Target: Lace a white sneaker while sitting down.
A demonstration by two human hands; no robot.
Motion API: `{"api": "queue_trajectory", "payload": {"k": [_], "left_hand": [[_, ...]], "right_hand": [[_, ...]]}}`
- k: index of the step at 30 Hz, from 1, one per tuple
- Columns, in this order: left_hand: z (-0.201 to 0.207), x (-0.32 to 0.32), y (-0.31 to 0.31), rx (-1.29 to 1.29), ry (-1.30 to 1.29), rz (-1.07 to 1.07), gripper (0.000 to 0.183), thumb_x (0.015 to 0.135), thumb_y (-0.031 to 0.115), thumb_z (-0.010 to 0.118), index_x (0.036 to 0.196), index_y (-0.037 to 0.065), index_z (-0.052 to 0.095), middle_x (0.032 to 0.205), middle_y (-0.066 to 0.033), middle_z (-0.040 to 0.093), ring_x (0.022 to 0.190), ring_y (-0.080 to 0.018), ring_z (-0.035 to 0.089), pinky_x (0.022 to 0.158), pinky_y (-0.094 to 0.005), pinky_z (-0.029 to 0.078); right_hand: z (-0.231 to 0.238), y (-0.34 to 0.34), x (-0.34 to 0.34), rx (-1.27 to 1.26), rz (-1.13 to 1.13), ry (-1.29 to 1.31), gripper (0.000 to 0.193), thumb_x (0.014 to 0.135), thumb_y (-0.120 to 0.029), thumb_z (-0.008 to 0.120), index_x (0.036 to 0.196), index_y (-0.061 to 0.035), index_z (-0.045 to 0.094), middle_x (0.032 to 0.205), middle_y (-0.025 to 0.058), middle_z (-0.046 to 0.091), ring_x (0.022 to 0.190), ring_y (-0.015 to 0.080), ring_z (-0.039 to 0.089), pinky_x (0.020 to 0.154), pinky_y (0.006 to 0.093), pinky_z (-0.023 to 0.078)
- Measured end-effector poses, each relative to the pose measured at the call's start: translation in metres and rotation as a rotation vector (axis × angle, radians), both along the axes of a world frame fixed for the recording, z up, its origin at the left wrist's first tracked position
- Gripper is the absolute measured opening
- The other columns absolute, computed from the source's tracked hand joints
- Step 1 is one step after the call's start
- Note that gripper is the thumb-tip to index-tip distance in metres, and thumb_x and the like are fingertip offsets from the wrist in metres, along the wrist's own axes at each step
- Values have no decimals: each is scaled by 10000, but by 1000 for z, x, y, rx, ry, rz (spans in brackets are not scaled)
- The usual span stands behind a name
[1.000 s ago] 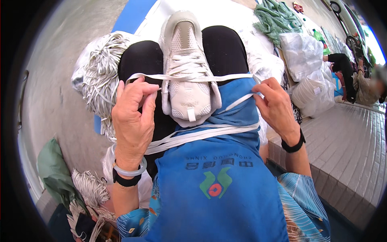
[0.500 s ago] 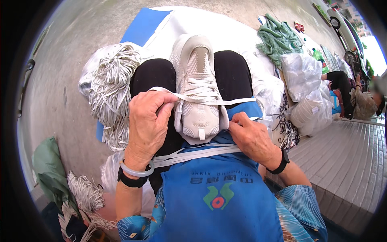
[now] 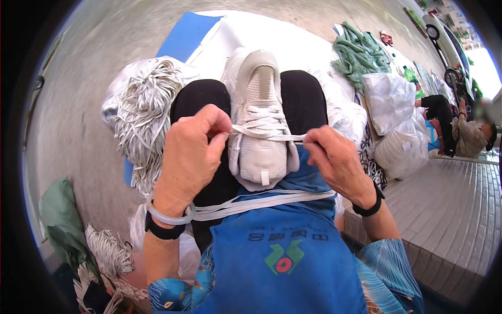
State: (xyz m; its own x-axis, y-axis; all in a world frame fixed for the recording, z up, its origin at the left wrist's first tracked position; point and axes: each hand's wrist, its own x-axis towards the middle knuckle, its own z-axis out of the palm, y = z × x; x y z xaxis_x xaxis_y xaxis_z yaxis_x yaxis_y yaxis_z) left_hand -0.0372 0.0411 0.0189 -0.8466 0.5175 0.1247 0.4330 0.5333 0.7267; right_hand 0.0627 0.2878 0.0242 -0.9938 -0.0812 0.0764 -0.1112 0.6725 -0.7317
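A pale beige mesh sneaker (image 3: 260,118) lies toe-away on the person's lap, between two knees in black trousers (image 3: 300,97). The left hand (image 3: 191,157) has its fingers (image 3: 219,123) pinched shut on one end of the flat white shoelace (image 3: 272,134); the right hand (image 3: 340,162) pinches the other end, the lace stretched taut across the shoe's upper eyelets. A bundle of loose white laces (image 3: 261,201) runs across the blue apron (image 3: 282,251) (from the left wrist rightward). A heap of white laces (image 3: 144,112) sits just left of the knee.
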Motion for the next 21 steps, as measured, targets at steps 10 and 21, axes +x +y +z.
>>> {"api": "queue_trajectory", "payload": {"k": [10,21], "left_hand": [[8,-6,7,-57,130,-112,114,772,-47,643,869,-1,604,730,-103,642,693,-185,652,645,-272,498],[-7,10,3,46,-107,169,104,841,85,722,885,2,677,833,-20,642,753,-101,587,685,-244,472]], "right_hand": [[-3,6,-19,-9,4,87,25,917,-14,583,940,-7,582,827,86,596,602,148,615,530,267,484],[-10,-1,-26,-214,-64,3,71,906,-49,577,901,22,572,758,142,607,613,248,625,569,333,495]]}}
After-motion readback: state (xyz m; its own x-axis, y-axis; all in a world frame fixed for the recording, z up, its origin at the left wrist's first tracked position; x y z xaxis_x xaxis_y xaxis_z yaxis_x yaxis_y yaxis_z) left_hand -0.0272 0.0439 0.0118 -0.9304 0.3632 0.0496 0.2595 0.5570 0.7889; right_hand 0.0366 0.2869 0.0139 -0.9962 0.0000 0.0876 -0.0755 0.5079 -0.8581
